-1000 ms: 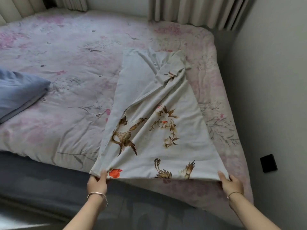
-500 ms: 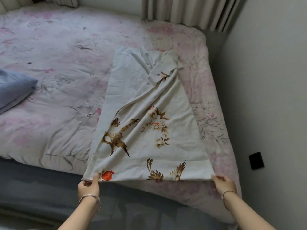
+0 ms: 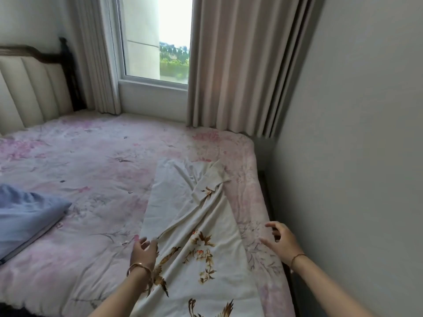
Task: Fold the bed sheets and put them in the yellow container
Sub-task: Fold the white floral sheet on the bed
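A cream bed sheet (image 3: 194,225) with brown and orange flower prints lies in a long, creased strip on the right side of the bed, running away from me. My left hand (image 3: 144,250) sits at the sheet's left edge, fingers relaxed and touching the fabric. My right hand (image 3: 280,242) hovers above the pink cover to the right of the sheet, fingers spread and holding nothing. No yellow container is in view.
The bed carries a pink floral cover (image 3: 91,168). A folded blue sheet (image 3: 27,216) lies at the left. A grey wall (image 3: 354,156) runs close along the bed's right side. Curtains (image 3: 240,65), a window (image 3: 155,37) and a padded headboard (image 3: 32,88) stand beyond.
Both hands have let go of the sheet's near corners and moved forward along its sides. The camera has tilted up, showing the window and headboard.
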Motion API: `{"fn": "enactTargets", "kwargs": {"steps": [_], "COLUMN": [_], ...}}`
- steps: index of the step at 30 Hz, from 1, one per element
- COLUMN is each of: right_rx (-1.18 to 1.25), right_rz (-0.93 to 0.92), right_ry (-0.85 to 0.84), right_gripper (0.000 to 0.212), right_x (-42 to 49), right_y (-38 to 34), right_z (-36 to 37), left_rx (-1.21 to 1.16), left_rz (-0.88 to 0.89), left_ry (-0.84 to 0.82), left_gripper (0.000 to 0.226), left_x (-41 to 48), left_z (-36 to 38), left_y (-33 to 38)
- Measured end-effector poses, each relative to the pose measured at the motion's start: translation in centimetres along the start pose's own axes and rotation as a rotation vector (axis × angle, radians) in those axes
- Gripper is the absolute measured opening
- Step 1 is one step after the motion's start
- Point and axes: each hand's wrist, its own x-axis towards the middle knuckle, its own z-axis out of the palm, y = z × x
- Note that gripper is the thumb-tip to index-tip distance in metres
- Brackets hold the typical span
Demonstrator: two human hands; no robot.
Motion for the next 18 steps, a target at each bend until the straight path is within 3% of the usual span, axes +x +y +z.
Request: {"fn": "enactTargets", "kwargs": {"steps": [3,9,18], "right_rx": [-0.096,-0.155,-0.327], "right_rz": [-0.067,-0.097,-0.315], "right_ry": [-0.041,-0.170,-0.324], "right_gripper": [0.047,0.065,0.074], "right_x": [0.2,2.7,15.2], "right_y": [-4.2,-6.8,-7.0], "right_z": [-2.9,-6.2,-12.4], "left_rx": [0.066,0.137,0.134], "left_rz": [0.113,0.212,0.218], "left_ry": [-0.077,-0.143,0.015], "left_gripper": [0.040,0.045,0.052], "left_x": [-1.6,-3.1,-3.1], "left_z": [0.0,1.3,9.9], "left_y": [5.6,11.3,15.5]}}
